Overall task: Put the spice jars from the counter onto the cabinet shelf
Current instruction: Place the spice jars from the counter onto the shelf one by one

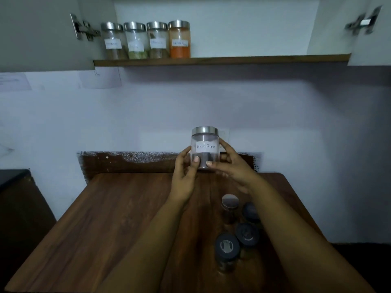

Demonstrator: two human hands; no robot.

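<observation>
A clear jar with a steel lid and a label reading "Black Pepper" (204,144) is held upright above the far edge of the wooden counter (118,218). My left hand (184,176) grips its left side and my right hand (230,166) grips its right side, thumbs on the front. Several more steel-lidded jars (229,205) stand on the counter under my right forearm. On the cabinet shelf (232,59) above, several labelled jars stand in a row at the left end, the rightmost an orange-filled jar (179,39).
Both cabinet doors hang open, with metal hinges at the left (84,28) and right (364,22). The shelf is bare to the right of the orange jar. A white wall backs the counter. A dark unit (17,208) stands to the left.
</observation>
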